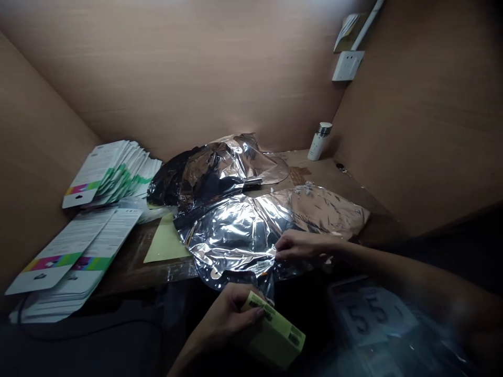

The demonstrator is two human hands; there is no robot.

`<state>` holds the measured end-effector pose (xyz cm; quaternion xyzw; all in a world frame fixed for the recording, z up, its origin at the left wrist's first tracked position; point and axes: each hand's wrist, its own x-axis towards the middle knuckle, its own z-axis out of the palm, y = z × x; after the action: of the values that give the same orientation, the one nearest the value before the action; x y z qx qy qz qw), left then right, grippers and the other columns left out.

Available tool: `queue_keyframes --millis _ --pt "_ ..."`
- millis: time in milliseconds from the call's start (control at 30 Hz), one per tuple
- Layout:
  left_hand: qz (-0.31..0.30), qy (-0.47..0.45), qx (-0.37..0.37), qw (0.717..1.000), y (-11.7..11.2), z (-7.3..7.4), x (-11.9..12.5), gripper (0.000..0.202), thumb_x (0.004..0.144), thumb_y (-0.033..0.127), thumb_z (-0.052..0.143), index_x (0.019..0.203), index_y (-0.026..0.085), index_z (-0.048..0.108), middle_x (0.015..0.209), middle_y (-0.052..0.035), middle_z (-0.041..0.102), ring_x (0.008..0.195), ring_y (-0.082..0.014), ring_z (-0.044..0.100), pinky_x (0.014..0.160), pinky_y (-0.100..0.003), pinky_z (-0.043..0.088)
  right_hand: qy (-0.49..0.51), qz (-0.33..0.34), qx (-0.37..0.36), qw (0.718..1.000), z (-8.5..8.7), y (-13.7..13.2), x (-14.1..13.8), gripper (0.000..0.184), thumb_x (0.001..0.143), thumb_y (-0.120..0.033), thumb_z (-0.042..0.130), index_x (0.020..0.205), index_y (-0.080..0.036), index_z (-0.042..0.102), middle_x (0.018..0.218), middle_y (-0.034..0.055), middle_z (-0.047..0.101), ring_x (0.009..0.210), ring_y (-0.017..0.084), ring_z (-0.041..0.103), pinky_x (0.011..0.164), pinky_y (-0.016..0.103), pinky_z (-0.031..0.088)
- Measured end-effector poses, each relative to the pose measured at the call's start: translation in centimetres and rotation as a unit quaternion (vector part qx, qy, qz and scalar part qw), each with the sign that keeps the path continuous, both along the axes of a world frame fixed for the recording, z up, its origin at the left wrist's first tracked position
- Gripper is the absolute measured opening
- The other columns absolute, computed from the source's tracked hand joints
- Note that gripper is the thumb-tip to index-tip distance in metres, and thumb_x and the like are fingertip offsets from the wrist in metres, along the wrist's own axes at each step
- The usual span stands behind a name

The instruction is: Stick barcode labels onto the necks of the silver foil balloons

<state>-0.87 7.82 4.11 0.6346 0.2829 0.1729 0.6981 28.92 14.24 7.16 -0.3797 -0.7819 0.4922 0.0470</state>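
In my left hand [231,311] is a yellow stack of label sheets [275,335] with small dark printed marks, gripped between thumb and fingers below the table's front edge. My right hand [296,245] is closed, its fingertips at the surface of a flat, shiny silver foil balloon [228,228]. A small barcode label [261,265] shows on the foil just left of those fingertips. The balloon's lower edge hangs over the table front. Behind it lies another crumpled foil balloon [212,173].
Printed white cards [106,167] stand piled at the left, with more cards [74,251] nearer. A yellow sheet [165,243] lies beside the foil. A white bottle [319,142] stands at the back right below a wall socket [348,66]. Clear plastic packs [373,319] sit low right.
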Motion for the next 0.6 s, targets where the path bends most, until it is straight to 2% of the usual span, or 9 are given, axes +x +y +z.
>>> queue_keyframes --millis 67,133,200,267,333,367,433,500,600 --pt "0.015 0.013 0.014 1.0 0.0 -0.4 0.2 0.029 0.091 0.04 0.073 0.096 0.011 0.079 0.092 -0.0104 0.074 0.081 -0.0204 0.065 0.071 -0.026 0.048 -0.014 -0.016 -0.045 0.999 0.2 1.0 -0.4 0.045 0.096 -0.054 0.058 0.071 -0.016 0.052 0.062 -0.0065 0.035 0.056 0.008 0.032 0.053 0.024 0.024" --pt "0.047 0.013 0.022 0.999 0.1 -0.6 0.0 0.029 0.09 0.04 0.074 0.094 0.012 0.079 0.09 -0.0093 0.074 0.08 -0.0195 0.064 0.07 -0.026 0.048 -0.036 -0.034 -0.026 0.998 0.4 1.6 -0.7 0.045 0.095 -0.055 0.058 0.072 -0.016 0.054 0.062 -0.0063 0.036 0.056 0.008 0.032 0.054 0.025 0.023" --pt "0.061 0.002 0.022 0.998 0.2 -0.6 -0.6 0.03 0.09 0.041 0.074 0.09 0.012 0.079 0.086 -0.0082 0.072 0.076 -0.0183 0.063 0.067 -0.024 0.047 -0.057 -0.077 0.083 0.992 0.7 1.9 -0.7 0.042 0.098 -0.048 0.054 0.072 -0.016 0.053 0.063 -0.0049 0.04 0.058 0.009 0.034 0.056 0.025 0.024" --pt "0.053 -0.015 0.038 0.998 0.1 -0.3 -1.5 0.029 0.09 0.04 0.073 0.087 0.012 0.078 0.084 -0.0083 0.072 0.073 -0.0176 0.063 0.065 -0.024 0.047 -0.069 -0.13 0.217 0.965 0.9 2.1 -0.3 0.036 0.1 -0.037 0.049 0.07 -0.017 0.049 0.067 -0.0026 0.043 0.062 0.011 0.035 0.059 0.027 0.025" --pt "0.044 -0.039 0.089 0.994 -0.1 0.5 -2.3 0.024 0.092 0.036 0.071 0.086 0.013 0.078 0.086 -0.0091 0.074 0.074 -0.0185 0.066 0.066 -0.025 0.05 -0.069 -0.157 0.291 0.941 1.3 2.4 0.3 0.031 0.1 -0.031 0.046 0.072 -0.017 0.046 0.072 -0.0009 0.046 0.066 0.012 0.037 0.062 0.027 0.027" --pt "0.039 -0.052 0.13 0.989 -0.2 1.0 -2.4 0.021 0.094 0.032 0.069 0.087 0.014 0.078 0.087 -0.0089 0.075 0.077 -0.0194 0.069 0.072 -0.027 0.053 -0.065 -0.15 0.283 0.945 1.5 2.7 0.5 0.03 0.1 -0.032 0.046 0.073 -0.017 0.046 0.073 -0.0008 0.047 0.067 0.012 0.037 0.063 0.027 0.028" --pt "0.005 -0.08 0.23 0.97 0.0 2.5 -1.8 0.013 0.094 0.022 0.066 0.09 0.017 0.078 0.087 -0.0072 0.076 0.086 -0.0213 0.073 0.095 -0.036 0.054 -0.057 -0.117 0.197 0.972 2.1 3.3 0.8 0.033 0.101 -0.04 0.048 0.076 -0.017 0.049 0.072 -0.0018 0.046 0.066 0.012 0.039 0.061 0.026 0.029" --pt "-0.064 -0.088 0.34 0.934 0.8 4.1 -0.1 0.015 0.093 0.014 0.064 0.096 0.019 0.078 0.087 -0.0052 0.077 0.108 -0.0252 0.072 0.117 -0.043 0.04 -0.05 -0.076 0.07 0.993 2.8 4.0 0.7 0.038 0.1 -0.049 0.05 0.08 -0.017 0.052 0.071 -0.0029 0.046 0.063 0.01 0.038 0.058 0.024 0.029" --pt "-0.149 -0.011 0.483 0.863 2.7 5.5 3.4 0.015 0.092 0.014 0.065 0.099 0.021 0.077 0.093 -0.0051 0.077 0.142 -0.0306 0.05 0.128 -0.048 0.021 -0.076 -0.002 -0.061 0.995 3.8 5.1 0.2 0.04 0.097 -0.053 0.054 0.085 -0.015 0.058 0.07 -0.0037 0.048 0.06 0.009 0.04 0.055 0.022 0.032"
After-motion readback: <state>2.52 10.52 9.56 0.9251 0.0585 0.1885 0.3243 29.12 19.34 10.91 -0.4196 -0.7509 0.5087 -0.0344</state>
